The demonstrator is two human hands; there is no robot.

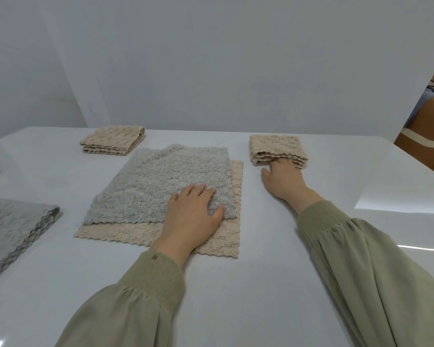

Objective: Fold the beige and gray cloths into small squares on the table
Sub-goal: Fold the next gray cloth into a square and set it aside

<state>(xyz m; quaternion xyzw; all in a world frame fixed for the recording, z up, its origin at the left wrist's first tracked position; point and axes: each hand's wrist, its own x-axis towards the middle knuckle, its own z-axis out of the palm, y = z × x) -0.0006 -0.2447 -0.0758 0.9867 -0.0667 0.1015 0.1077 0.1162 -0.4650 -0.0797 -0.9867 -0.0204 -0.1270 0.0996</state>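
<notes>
Gray terry lies at the middle of the table point(236, 284): the gray cloth point(158, 181) is spread flat on top of the unfolded beige cloth point(145, 232), which shows as a strip along the near edge and the right edge. Both seem to run with their longer side away from us, skewed a little to the right at the far end. Our left hand point(193, 211) rests on the gray cloth's near right corner, fingers fairly straight and spread, thumb at the cloth's right edge, pressing and gripping nothing. Our right hand point(283, 179) is out to the right and farther off, at the near edge of a folded beige square point(276, 147). Its fingers are tucked into or under the layers and hidden, so we cannot tell whether it holds the square or only touches it; the thumb lies free on the table. Another folded beige square point(113, 140) sits at the far left, and a folded gray cloth point(13, 231) at the left edge. We judge the spread gray cloth is next, and the left hand is the nearer one — already on it — while the right must come back leftward across bare table to reach the cloth's far or right edge.
</notes>
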